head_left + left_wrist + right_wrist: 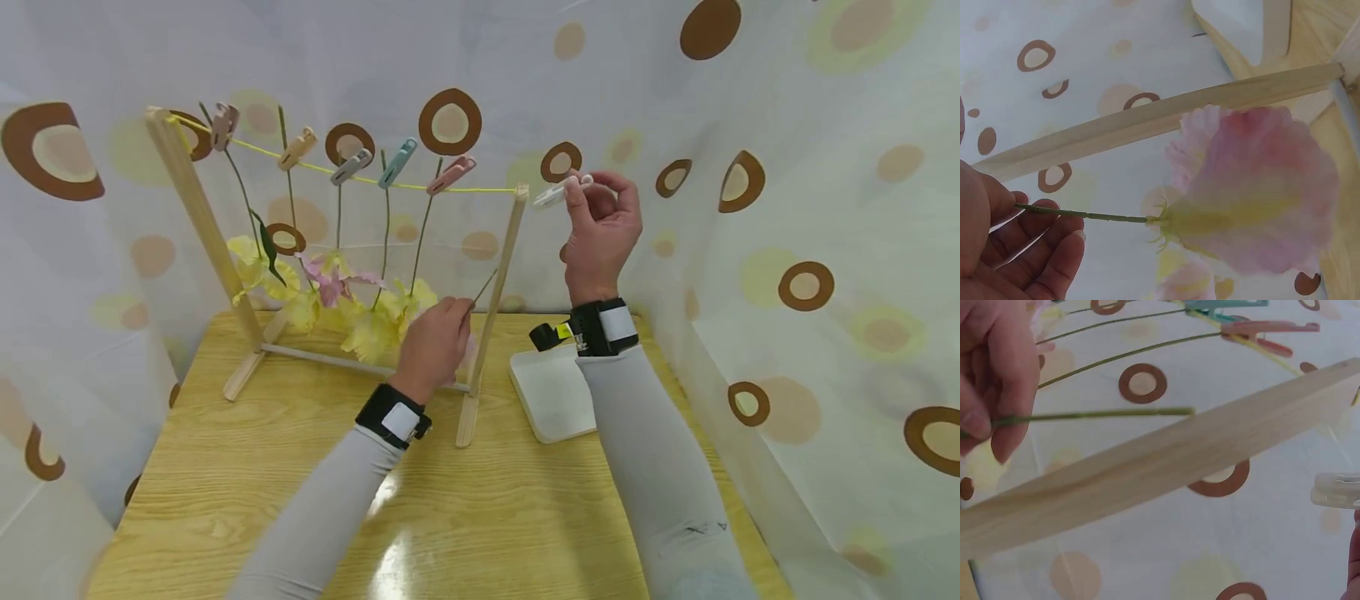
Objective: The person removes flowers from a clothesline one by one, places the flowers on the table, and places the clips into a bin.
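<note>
My left hand [433,346] pinches the green stem [1104,217] of a pink and yellow artificial flower [1260,194], which hangs head down beside the right post of the wooden frame [501,292]. The stem's free end points up toward that post in the right wrist view. My right hand [603,233] holds a white clothespin [553,193] between thumb and fingers, just right of the post's top. Along the yellow string [491,190], several clothespins, among them a pink one [452,175] and a teal one [397,163], hold flowers upside down by their stems.
A white tray [551,396] lies on the wooden table [465,517] right of the frame, partly hidden by my right forearm. Yellow and lilac flower heads [330,279] hang close above the frame's lower bar [322,358]. A patterned curtain [825,208] surrounds the table.
</note>
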A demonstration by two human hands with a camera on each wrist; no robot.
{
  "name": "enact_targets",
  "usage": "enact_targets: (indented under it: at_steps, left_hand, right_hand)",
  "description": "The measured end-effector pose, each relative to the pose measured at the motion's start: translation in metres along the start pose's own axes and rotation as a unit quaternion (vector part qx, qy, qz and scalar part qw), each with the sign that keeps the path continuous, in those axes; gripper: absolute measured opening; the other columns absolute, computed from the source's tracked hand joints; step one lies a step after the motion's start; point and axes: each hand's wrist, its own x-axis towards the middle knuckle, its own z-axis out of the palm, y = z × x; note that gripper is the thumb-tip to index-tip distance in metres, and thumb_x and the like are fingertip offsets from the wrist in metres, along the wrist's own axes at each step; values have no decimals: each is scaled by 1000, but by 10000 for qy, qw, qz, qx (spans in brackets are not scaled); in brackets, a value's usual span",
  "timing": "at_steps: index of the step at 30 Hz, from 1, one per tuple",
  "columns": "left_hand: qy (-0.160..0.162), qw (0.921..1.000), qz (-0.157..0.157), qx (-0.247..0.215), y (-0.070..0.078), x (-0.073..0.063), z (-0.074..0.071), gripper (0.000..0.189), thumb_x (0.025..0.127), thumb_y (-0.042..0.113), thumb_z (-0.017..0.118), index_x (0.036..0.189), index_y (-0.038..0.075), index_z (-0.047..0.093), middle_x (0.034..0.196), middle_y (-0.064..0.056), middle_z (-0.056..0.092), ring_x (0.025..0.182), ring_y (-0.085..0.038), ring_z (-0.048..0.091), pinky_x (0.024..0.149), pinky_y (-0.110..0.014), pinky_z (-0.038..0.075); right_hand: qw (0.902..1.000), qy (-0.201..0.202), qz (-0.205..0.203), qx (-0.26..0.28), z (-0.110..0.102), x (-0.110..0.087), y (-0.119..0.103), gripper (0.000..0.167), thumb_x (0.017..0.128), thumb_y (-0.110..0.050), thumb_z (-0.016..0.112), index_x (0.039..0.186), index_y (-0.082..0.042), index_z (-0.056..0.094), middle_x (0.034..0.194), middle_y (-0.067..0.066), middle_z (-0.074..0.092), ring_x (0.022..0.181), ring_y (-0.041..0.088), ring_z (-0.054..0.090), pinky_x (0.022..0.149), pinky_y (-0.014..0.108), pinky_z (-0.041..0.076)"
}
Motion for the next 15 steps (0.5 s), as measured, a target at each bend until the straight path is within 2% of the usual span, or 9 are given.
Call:
enact_targets:
  at_steps: [3,6,7,9,11,15]
  left_hand:
    - [5,9991,319,273,1,-20,4,19,97,7,61,114,3,70,90,-9,67,69,-21,65,60,-30,55]
    - [-53,9969,585,526,4,-42,8,19,95,6,65,113,5,71,82,-5,62,61,-17,56,55,-28,48]
    - [-100,9963,643,566,5,-50,9,20,94,6,66,113,5,71,80,-4,59,60,-17,52,55,-28,46]
    - [-225,9946,740,691,6,-65,12,20,92,7,69,112,7,71,77,-3,56,59,-17,49,55,-29,44]
    - [-377,9928,794,813,5,-81,16,19,91,7,71,110,9,71,76,-3,54,59,-18,48,55,-30,42]
    - [-733,9882,809,1075,1,-112,24,14,87,7,75,100,13,71,74,-2,54,57,-18,50,54,-31,43]
  right_hand:
    - [9978,-35,185,-629,-21,-12,17,23,86,-6,79,104,-4,65,91,11,73,95,25,71,79,24,56]
    - [9900,-178,371,-1351,-46,-28,36,25,87,-12,78,107,-4,66,93,10,73,87,19,68,68,22,52]
    - [9860,-222,449,-1592,-55,-34,43,26,88,-14,78,108,-3,66,94,10,72,85,18,67,69,22,52]
    - [9759,-321,587,-2076,-73,-46,58,27,89,-18,78,110,-4,67,95,10,72,85,15,67,74,22,53]
    - [9628,-438,736,-2561,-91,-60,72,28,90,-21,77,111,-5,68,95,10,73,83,12,66,73,21,53]
    - [9284,-721,960,-3517,-125,-88,98,26,91,-23,76,112,-9,71,96,12,75,80,12,67,70,21,51]
